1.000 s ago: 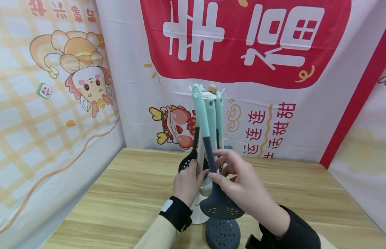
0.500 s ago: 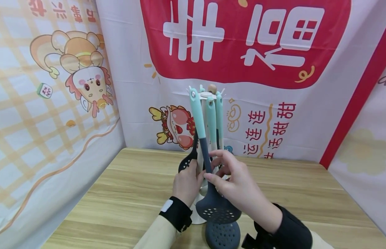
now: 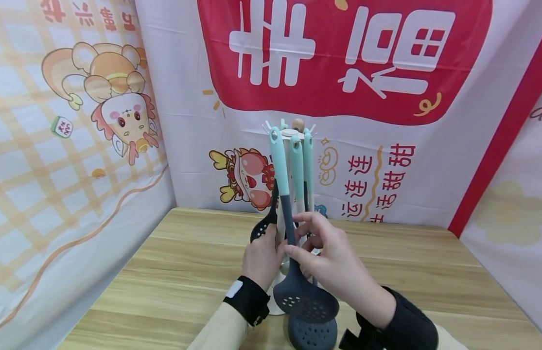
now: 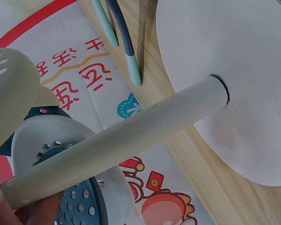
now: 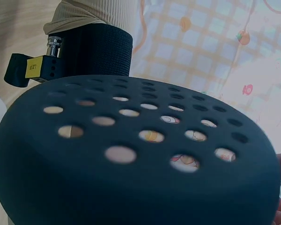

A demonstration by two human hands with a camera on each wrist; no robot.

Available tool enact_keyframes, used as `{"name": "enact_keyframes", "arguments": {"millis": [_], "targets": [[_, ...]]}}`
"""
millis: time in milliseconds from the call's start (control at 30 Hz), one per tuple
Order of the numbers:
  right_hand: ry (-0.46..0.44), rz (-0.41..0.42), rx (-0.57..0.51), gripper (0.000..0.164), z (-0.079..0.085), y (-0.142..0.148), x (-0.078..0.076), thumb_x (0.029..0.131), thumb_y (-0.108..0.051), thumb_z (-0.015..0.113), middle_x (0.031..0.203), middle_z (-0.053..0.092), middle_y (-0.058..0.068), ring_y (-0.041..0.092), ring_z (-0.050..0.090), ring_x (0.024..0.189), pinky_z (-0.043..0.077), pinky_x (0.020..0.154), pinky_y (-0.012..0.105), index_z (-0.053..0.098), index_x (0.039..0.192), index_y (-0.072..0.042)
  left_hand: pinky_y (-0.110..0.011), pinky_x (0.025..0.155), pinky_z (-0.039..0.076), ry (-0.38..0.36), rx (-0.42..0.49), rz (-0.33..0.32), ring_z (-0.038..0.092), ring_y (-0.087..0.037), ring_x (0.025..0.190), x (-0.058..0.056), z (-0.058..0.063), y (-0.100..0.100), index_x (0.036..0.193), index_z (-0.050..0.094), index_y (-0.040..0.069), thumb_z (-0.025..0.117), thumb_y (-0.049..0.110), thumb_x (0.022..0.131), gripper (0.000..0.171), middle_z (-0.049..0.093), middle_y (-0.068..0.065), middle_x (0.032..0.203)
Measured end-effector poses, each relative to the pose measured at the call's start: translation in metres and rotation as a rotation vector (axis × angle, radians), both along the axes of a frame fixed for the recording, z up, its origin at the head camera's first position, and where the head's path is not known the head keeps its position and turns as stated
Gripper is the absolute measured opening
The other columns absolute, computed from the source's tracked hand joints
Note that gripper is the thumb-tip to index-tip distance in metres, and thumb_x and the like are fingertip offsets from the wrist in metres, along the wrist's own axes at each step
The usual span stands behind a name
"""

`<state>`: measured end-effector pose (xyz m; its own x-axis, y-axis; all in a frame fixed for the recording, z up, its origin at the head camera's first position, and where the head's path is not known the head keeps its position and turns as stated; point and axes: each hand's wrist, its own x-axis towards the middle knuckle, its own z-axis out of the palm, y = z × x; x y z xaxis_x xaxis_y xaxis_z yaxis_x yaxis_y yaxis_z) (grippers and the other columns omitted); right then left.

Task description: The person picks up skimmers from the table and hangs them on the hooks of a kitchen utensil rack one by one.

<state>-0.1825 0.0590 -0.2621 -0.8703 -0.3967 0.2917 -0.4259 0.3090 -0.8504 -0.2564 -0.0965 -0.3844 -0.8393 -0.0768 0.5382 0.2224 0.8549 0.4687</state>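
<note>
In the head view my right hand (image 3: 329, 250) pinches the dark shaft of a skimmer (image 3: 305, 297) between thumb and fingers. Its mint handle points up, and the hole at its top overlaps a hook at the rim of the white utensil stand (image 3: 290, 132). The skimmer's perforated head hangs low in front of the stand, and it fills much of the right wrist view (image 5: 145, 183). My left hand (image 3: 263, 257) grips the stand's pole; the left wrist view shows fingers (image 4: 42, 211) around the pole (image 4: 117, 138), above the round white base (image 4: 225, 42).
Other mint-handled utensils (image 3: 297, 170) hang on the stand. A black slotted spoon (image 3: 263, 227) hangs at its left. On the wooden table (image 3: 183, 257), a dark perforated utensil head (image 3: 312, 334) shows in front of the base. Printed cloth (image 3: 187, 146) hangs behind the table and at the sides.
The skimmer has come down and slightly left with my right hand, its handle top now at the stand's rim. My left hand has stayed on the pole.
</note>
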Motion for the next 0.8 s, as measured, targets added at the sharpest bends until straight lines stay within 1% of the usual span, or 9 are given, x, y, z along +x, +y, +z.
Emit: {"name": "enact_keyframes", "arguments": {"millis": [133, 267, 400, 600, 800], "targets": [[-0.012, -0.005, -0.003, 0.045, -0.002, 0.001, -0.001, 0.088, -0.007, 0.073, 0.102, 0.063, 0.015, 0.023, 0.064, 0.069, 0.058, 0.053, 0.035, 0.053, 0.128, -0.006, -0.018, 0.044, 0.040, -0.026, 0.014, 0.000, 0.051, -0.009, 0.049, -0.001, 0.001, 0.000, 0.104, 0.056, 0.010, 0.068, 0.030, 0.094, 0.025, 0.054, 0.004, 0.062], [-0.018, -0.012, -0.006, 0.045, -0.004, 0.001, -0.003, 0.088, -0.007, 0.073, 0.102, 0.063, 0.015, 0.022, 0.064, 0.069, 0.058, 0.053, 0.036, 0.052, 0.129, -0.006, -0.019, 0.046, 0.043, -0.048, 0.029, -0.004, 0.053, -0.009, 0.051, 0.000, 0.002, -0.001, 0.106, 0.056, 0.011, 0.067, 0.033, 0.095, 0.027, 0.055, 0.004, 0.064], [-0.020, -0.013, -0.008, 0.045, -0.007, 0.001, -0.004, 0.088, -0.007, 0.073, 0.103, 0.063, 0.015, 0.018, 0.063, 0.068, 0.058, 0.053, 0.033, 0.052, 0.129, -0.007, -0.020, 0.048, 0.045, -0.048, 0.029, -0.005, 0.055, -0.010, 0.052, 0.001, 0.003, -0.001, 0.106, 0.056, 0.011, 0.067, 0.033, 0.095, 0.027, 0.057, 0.004, 0.065], [-0.020, -0.016, -0.010, 0.045, -0.012, 0.000, -0.008, 0.089, -0.007, 0.073, 0.103, 0.062, 0.015, 0.018, 0.062, 0.068, 0.058, 0.054, 0.034, 0.052, 0.129, -0.007, -0.023, 0.051, 0.051, -0.053, 0.021, 0.012, 0.059, -0.011, 0.055, 0.001, 0.004, 0.000, 0.109, 0.057, 0.011, 0.067, 0.033, 0.095, 0.028, 0.061, 0.003, 0.067], [-0.019, -0.041, -0.025, 0.044, -0.018, 0.001, -0.013, 0.089, -0.009, 0.073, 0.103, 0.064, 0.014, 0.017, 0.062, 0.070, 0.057, 0.054, 0.030, 0.054, 0.129, -0.005, -0.023, 0.051, 0.051, -0.047, 0.016, 0.012, 0.060, -0.011, 0.055, 0.001, 0.003, 0.001, 0.110, 0.057, 0.011, 0.068, 0.031, 0.094, 0.028, 0.063, 0.002, 0.069]]}}
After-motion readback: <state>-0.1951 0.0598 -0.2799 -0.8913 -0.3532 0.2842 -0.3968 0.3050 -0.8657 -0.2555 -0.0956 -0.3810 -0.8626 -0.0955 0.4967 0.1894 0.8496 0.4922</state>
